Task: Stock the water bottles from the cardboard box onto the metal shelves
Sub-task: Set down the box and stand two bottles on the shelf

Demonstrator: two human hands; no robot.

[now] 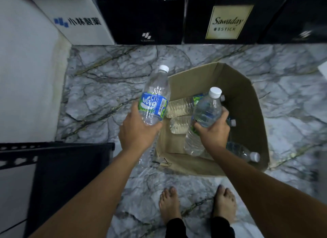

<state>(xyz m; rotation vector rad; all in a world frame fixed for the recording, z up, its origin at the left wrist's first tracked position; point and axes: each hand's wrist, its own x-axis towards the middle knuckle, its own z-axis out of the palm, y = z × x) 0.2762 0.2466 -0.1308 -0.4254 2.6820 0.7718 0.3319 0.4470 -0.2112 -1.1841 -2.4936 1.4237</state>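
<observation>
An open cardboard box [244,89] sits on the marble floor in front of my feet. Several clear water bottles [180,105] lie inside it. My left hand [137,131] grips a clear water bottle with a blue and green label [155,97], held over the box's left edge with its white cap pointing away. My right hand [215,131] holds a second clear bottle [208,110] above the box, cap up. A black metal shelf [58,149] shows at the lower left.
Black cartons [146,16] and a white carton [77,21] line the far wall. A white wall [26,78] stands at the left. My bare feet [169,204] stand just behind the box on the marble floor [106,78].
</observation>
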